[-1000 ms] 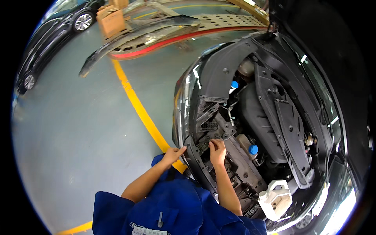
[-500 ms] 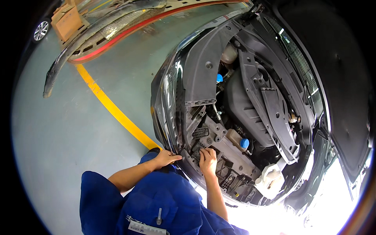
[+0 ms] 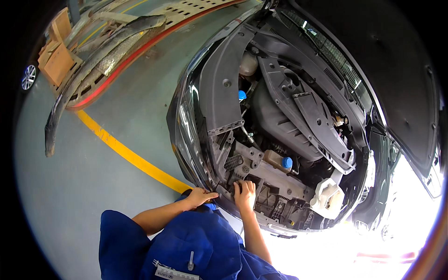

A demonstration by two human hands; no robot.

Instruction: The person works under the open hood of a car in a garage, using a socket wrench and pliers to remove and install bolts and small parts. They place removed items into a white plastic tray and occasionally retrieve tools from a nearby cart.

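At the front of a car, my left hand pinches the edge of the dark front bumper, thumb pointing along its top and the other fingers partly hidden at the outer side. Just right of it, my right hand reaches down behind the bumper edge with its fingers bent and closed. The fingertips touch the dark plastic front panel; whatever they hold is hidden. Farther along the front, a black cover lies over the panel. A reservoir with a blue cap sits behind my right hand.
A white plastic jug stands at the right of the engine bay. The large black engine cover fills the middle, under the raised hood. At far left, a red-edged platform carries a long dark trim strip and cardboard boxes.
The view has turned, so the car appears farther left and the platform lower. Both hands keep nearly the same places on the car, the right one bent slightly differently.
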